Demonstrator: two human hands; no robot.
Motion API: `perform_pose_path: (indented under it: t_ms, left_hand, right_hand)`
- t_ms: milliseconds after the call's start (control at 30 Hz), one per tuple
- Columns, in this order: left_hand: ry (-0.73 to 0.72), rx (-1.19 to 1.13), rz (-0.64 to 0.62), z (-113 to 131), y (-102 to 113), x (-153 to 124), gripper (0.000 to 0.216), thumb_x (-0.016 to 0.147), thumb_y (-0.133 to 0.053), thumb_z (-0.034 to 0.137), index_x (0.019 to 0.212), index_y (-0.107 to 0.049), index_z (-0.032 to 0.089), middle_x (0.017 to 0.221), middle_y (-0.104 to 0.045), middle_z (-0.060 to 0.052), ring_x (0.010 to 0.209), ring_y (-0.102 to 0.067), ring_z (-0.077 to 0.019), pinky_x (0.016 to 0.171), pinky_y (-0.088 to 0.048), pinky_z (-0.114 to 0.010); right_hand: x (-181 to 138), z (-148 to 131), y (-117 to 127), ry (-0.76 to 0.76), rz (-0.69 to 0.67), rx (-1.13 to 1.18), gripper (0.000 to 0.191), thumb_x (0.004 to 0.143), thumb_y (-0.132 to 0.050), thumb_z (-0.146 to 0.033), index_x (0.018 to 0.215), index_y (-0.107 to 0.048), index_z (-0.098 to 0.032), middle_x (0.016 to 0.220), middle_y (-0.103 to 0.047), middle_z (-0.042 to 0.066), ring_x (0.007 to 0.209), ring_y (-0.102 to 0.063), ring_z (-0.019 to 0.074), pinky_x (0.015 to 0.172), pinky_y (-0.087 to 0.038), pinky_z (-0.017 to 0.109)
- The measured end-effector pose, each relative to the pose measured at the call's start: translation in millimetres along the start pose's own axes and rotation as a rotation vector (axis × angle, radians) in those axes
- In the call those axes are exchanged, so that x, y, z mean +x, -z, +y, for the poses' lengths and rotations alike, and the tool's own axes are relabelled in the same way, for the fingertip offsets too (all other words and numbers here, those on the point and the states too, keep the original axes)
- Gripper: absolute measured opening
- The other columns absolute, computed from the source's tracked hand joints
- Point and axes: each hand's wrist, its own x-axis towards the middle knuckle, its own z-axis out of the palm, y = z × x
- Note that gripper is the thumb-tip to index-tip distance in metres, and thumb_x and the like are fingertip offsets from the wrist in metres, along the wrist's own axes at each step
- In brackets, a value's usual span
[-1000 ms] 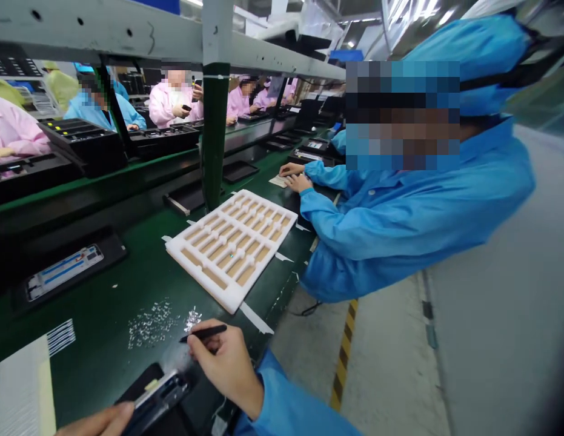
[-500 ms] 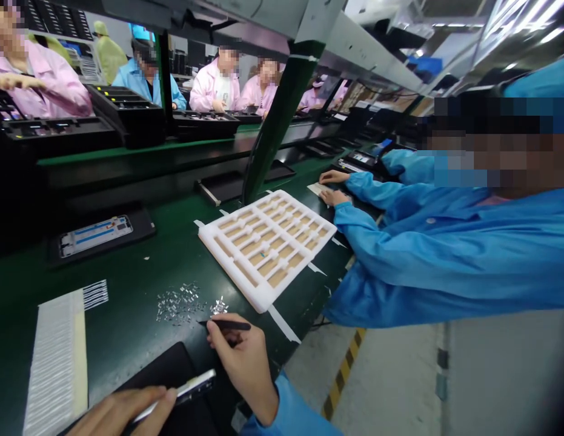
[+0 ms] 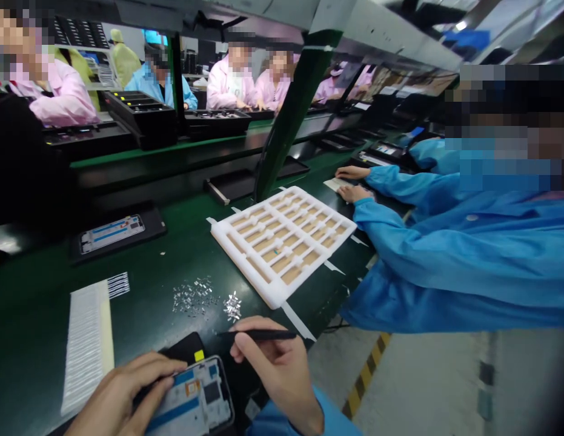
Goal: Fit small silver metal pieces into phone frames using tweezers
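The left hand [image 3: 122,393] grips a phone body [image 3: 193,396] at the bottom of the view, held close to look at. The right hand [image 3: 277,369] pinches a thin black tool [image 3: 263,334], near tiny silver parts [image 3: 194,297] on the green table [image 3: 140,321], probably kept within easy reach.

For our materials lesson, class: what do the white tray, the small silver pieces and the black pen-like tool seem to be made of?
The white tray looks like foam: matte, thick, with soft rounded edges. The small silver pieces look metallic, bright and glinting, though too small to be sure. The black pen-like tool is dull black, perhaps plastic or coated metal.
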Motion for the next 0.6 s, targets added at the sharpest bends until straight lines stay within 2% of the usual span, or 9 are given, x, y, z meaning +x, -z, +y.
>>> perform_pose_path:
  t_ms: [100,200,600]
  left_hand:
    - [0.102,-0.101,-0.097,9,-2,8,0.034,0.105,-0.053,0.045,0.120,-0.082,0.038,0.115,-0.084,0.000,0.106,-0.081,-0.0192,0.090,-0.064,-0.023]
    - [0.153,-0.114,-0.137,12,-5,8,0.037,0.105,-0.051,0.047,0.125,-0.080,0.035,0.121,-0.082,-0.002,0.113,-0.078,-0.0200,0.096,-0.062,-0.027]
    - [0.179,-0.128,-0.150,7,-11,6,0.040,0.105,-0.047,0.047,0.125,-0.079,0.032,0.122,-0.080,-0.003,0.115,-0.076,-0.0205,0.098,-0.060,-0.030]
  right_hand:
    - [-12,-9,-6,-0.079,-0.208,0.035,0.017,0.094,-0.083,-0.035,0.093,-0.084,-0.019,0.084,-0.080,0.009,0.061,-0.077,0.0193,0.058,-0.066,0.028]
    - [-19,-7,-14,-0.137,-0.306,-0.007,0.011,0.093,-0.082,-0.029,0.093,-0.084,-0.018,0.083,-0.080,0.007,0.064,-0.078,0.0192,0.060,-0.064,0.027]
    - [-18,1,-21,-0.200,-0.309,-0.157,0.016,0.091,-0.080,-0.034,0.091,-0.083,-0.018,0.079,-0.079,0.006,0.060,-0.075,0.0190,0.054,-0.060,0.026]
